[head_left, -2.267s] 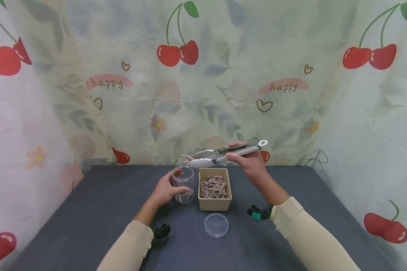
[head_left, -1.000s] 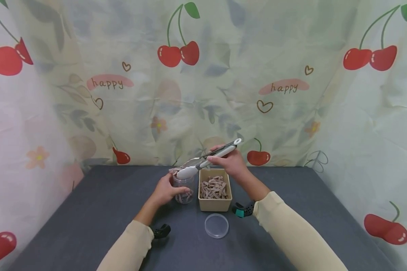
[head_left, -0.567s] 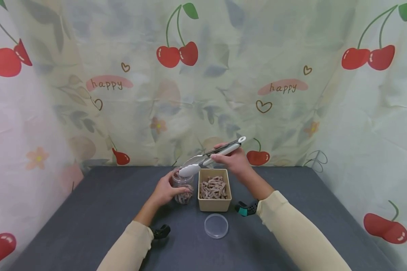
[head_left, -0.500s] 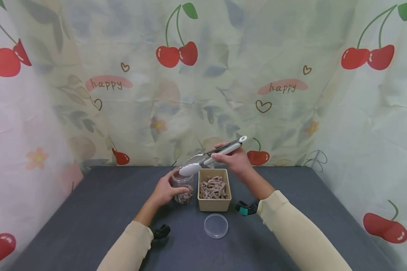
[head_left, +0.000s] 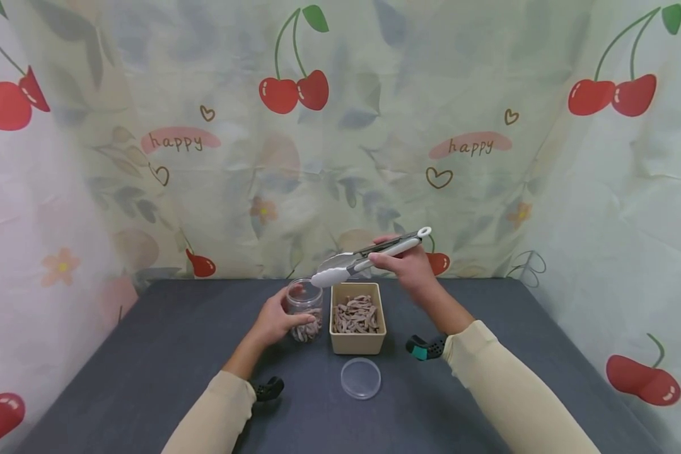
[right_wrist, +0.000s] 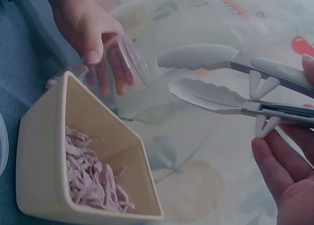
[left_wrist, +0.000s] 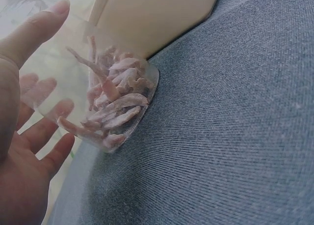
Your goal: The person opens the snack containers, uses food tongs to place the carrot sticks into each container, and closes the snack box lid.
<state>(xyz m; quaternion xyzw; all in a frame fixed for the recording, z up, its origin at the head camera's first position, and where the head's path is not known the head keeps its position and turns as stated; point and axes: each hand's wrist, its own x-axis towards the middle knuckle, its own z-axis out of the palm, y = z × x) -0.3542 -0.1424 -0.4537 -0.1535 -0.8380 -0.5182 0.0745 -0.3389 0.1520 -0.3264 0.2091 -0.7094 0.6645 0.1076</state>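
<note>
A clear jar (head_left: 305, 311) stands on the dark table (head_left: 147, 366), with pinkish-brown strips (left_wrist: 113, 104) piled in its bottom. My left hand (head_left: 277, 320) is curled around the jar (left_wrist: 73, 82) from its left side. My right hand (head_left: 410, 268) grips the white-tipped metal tongs (head_left: 352, 263) by the handles, held in the air above the jar and the box. The tong tips (right_wrist: 206, 72) stand slightly apart with nothing between them. A beige box (head_left: 356, 343) full of the same strips (right_wrist: 93, 173) sits right of the jar.
A clear round lid (head_left: 360, 378) lies flat on the table in front of the box. A cherry-printed cloth (head_left: 340, 139) hangs close behind the table and along both sides. Bare table surface lies to the far left and far right.
The tongs dipped their tips to the jar mouth, then lifted up and to the right, now empty. More strips lie in the jar. The left hand has stayed on the jar.
</note>
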